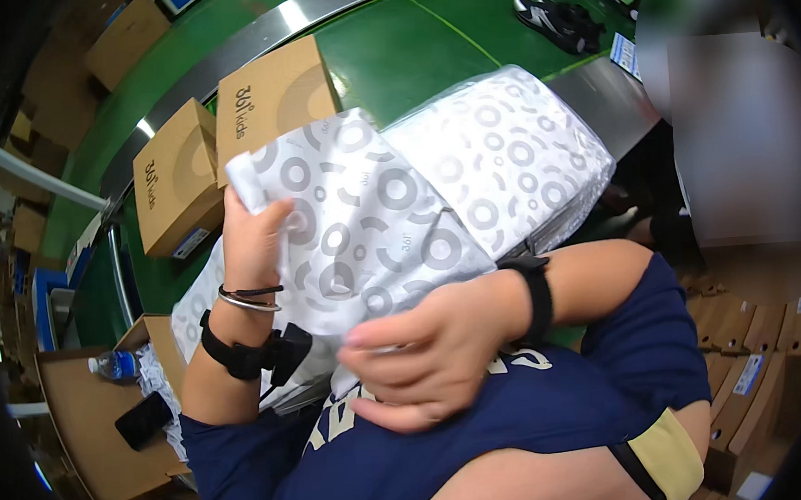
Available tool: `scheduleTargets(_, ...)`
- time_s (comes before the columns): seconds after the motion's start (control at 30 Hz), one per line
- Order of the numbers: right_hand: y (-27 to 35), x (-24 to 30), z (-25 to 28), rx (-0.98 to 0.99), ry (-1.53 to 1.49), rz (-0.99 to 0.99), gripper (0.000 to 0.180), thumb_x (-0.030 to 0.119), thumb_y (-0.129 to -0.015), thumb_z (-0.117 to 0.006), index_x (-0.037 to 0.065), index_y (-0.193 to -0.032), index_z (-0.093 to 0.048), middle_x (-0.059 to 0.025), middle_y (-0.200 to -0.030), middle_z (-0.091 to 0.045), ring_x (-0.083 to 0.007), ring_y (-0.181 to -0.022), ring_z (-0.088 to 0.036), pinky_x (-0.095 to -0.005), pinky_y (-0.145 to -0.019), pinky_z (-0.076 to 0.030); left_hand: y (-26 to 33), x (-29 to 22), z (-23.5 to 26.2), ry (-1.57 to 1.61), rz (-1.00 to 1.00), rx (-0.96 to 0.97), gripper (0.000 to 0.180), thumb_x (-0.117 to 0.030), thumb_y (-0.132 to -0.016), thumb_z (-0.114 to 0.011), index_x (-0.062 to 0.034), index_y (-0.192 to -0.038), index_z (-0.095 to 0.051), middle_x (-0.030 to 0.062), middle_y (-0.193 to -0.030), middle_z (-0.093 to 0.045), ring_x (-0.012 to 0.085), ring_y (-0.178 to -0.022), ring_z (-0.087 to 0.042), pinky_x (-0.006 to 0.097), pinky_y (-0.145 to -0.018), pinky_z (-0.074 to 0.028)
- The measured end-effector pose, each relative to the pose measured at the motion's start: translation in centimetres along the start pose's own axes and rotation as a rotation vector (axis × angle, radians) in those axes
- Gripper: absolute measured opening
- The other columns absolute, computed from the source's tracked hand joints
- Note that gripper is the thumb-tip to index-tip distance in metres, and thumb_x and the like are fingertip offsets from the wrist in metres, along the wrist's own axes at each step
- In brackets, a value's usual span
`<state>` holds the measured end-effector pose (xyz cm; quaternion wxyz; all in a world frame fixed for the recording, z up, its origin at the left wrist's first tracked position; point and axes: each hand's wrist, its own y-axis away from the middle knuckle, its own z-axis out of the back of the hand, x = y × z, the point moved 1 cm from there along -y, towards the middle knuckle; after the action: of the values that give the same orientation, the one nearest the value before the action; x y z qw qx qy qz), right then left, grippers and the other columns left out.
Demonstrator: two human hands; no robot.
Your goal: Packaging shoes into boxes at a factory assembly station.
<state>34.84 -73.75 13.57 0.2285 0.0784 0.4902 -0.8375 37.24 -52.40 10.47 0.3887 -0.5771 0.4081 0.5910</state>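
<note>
My left hand [260,227] pinches the left edge of a white sheet of wrapping paper [342,217] with grey ring patterns, its thumb lying on top. The sheet is raised and slightly creased in front of me. Close to its lower edge is my right hand [431,355], fingers loosely bent and apart, with nothing visible in them. Just beyond, to the right, lies a thick stack of the same patterned paper [514,149], partly covered by clear plastic. More white paper [195,301] shows beneath my left forearm.
Two brown shoeboxes [177,177] stand at the far left, beside a green conveyor belt [386,42] with a metal rim. Black shoes [559,23] lie on the belt. An open carton [99,457] holds a bottle [114,366] and a black phone-like object [143,421]. A blurred person [745,133] is at right.
</note>
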Motion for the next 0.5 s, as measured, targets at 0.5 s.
scheduleTargets(0.5,21.3,-21.4,-15.3,0.32,-0.416,-1.681,0.074,0.028,-0.072,-0.065,-0.001,-0.13,-0.03,-0.0329,-0.13,-0.028,-0.0408,-0.111,-0.044,-0.0427,-0.09,-0.04,-16.3,14.8,16.0,0.497,0.262,-0.104,0.062,-0.048,-0.082,-0.052,-0.002,-0.123,-0.042,0.015,-0.121,-0.048,0.0252,-0.109,-0.047,0.036,-0.092,-0.037)
